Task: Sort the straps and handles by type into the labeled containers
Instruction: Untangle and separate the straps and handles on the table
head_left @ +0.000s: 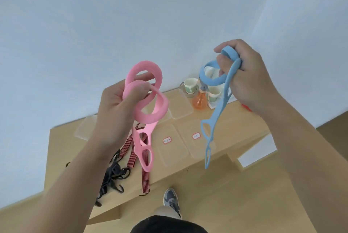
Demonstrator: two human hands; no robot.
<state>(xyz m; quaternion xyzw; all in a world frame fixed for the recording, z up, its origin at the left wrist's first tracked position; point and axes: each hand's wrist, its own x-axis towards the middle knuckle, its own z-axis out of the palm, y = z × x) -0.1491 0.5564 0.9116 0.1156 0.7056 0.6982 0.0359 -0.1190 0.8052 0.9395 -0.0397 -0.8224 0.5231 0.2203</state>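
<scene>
Separation seems the aim: the left hand (113, 112) grips the pink handle (145, 120) by its rings and the right hand (250, 74) clutches the blue handle (216, 116), both held high above the table (239, 121) so their tails hang free. Straps (130, 157) lie beside the labeled containers (173, 153).

A light wooden table (244, 123) carries a tangle of black straps (113, 174) at its near left edge, with red-and-black striped straps (145, 180) just to their right. In the middle, two clear containers with red-bordered labels sit side by side, the left container (171, 155) and the right container (192, 148). Beyond them are more clear tubs (181, 108), and at the far right two paper cups (191, 86) stand near an orange spray bottle (200, 102).
</scene>
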